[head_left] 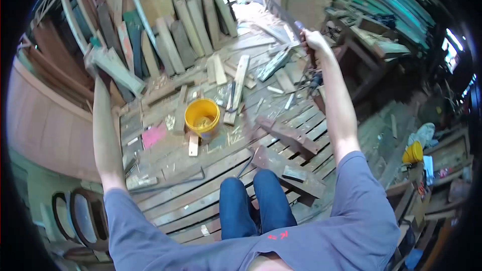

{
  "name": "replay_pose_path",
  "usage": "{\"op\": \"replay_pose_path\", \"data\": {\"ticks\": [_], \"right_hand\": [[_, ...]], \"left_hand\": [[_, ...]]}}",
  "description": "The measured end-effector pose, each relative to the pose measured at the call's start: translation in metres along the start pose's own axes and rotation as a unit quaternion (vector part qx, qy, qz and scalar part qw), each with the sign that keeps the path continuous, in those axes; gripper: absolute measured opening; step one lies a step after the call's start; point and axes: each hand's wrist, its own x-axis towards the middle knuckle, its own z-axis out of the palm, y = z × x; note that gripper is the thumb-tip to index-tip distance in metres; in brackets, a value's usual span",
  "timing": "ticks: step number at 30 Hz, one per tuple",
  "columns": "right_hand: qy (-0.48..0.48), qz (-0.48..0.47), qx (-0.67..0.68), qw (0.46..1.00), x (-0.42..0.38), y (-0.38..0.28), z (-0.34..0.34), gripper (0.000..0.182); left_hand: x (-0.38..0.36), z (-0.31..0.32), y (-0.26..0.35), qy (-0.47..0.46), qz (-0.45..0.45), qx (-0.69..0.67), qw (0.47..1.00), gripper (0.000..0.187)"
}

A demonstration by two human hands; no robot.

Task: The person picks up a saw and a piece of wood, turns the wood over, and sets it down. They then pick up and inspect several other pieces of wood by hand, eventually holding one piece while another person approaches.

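Observation:
My left hand (93, 59) is stretched out at the upper left, at the end of a pale wooden piece (118, 70); its fingers are blurred. To the upper right my right hand (314, 40) is closed round the handle of a tool (299, 25), whose far part is hard to make out against the wood behind. A yellow bucket (202, 115) stands on the slatted floor between my arms, with something pale inside. Beside it a hammer-like tool (231, 96) lies on a light plank (241, 78).
Planks (188, 25) lean against the wall at the back left. Dark wooden beams (288, 137) lie in front of my knees. A pink sheet (154, 135) is left of the bucket. Wood scraps cover the floor, and a yellow container (412, 152) is at right.

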Motion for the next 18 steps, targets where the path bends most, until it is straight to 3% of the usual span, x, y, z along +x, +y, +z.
{"op": "replay_pose_path", "data": {"ticks": [1, 3, 6, 8, 10, 11, 15, 18], "right_hand": [[-0.001, 0.0, 0.011, 1.0, -0.009, -0.041, -0.012, 0.026], [0.013, 0.013, -0.007, 1.0, -0.049, -0.113, -0.031, 0.025], [-0.011, 0.052, -0.005, 0.999, -0.143, -0.228, -0.037, 0.027], [0.003, 0.004, 0.015, 1.0, -0.186, -0.25, -0.054, 0.026], [0.022, 0.078, 0.117, 0.99, -0.255, -0.291, -0.073, 0.024], [0.041, 0.065, 0.11, 0.991, -0.284, -0.306, -0.084, 0.024], [0.045, 0.071, 0.147, 0.986, -0.393, -0.313, -0.133, 0.026], [0.084, 0.066, 0.098, 0.989, -0.453, -0.301, -0.151, 0.028]], "left_hand": [[0.046, 0.082, 0.086, -0.062, 0.057, 0.016, 0.996, 0.015], [0.027, 0.157, 0.178, -0.177, -0.06, -0.185, 0.965, 0.038], [0.027, 0.18, 0.246, -0.075, -0.09, -0.186, 0.976, 0.04], [0.006, 0.189, 0.269, 0.009, -0.164, -0.166, 0.972, 0.041], [-0.041, 0.198, 0.29, 0.084, -0.244, -0.139, 0.956, 0.042], [-0.067, 0.201, 0.297, 0.117, -0.277, -0.132, 0.945, 0.042], [-0.171, 0.221, 0.307, 0.184, -0.394, -0.111, 0.894, 0.044], [-0.21, 0.233, 0.295, 0.205, -0.456, -0.105, 0.86, 0.046]]}}
